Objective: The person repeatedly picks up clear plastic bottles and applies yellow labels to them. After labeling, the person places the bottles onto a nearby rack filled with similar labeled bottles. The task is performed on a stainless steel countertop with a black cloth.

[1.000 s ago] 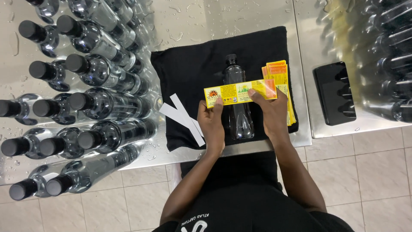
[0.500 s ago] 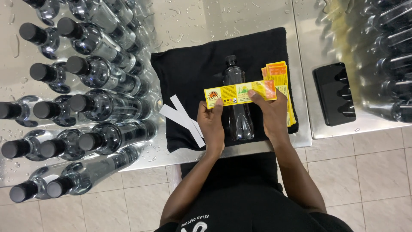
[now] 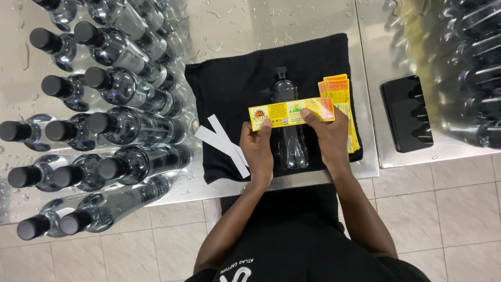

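Observation:
A clear plastic bottle [image 3: 288, 141] with a black cap lies on a black cloth [image 3: 235, 89], cap pointing away from me. Across the bottle stretches a yellow label strip [image 3: 290, 112]. My left hand [image 3: 257, 149] pinches the strip's left end, and my right hand [image 3: 326, 137] pinches it near the right end. A stack of yellow and orange labels [image 3: 342, 96] lies on the cloth just right of the bottle, partly under my right hand.
Several upright clear bottles with black caps [image 3: 109, 125] crowd the wet steel table on the left. Two white paper strips [image 3: 222, 143] lie at the cloth's left edge. A black ridged tray [image 3: 407, 112] sits to the right, with more bottles [image 3: 477, 68] beyond.

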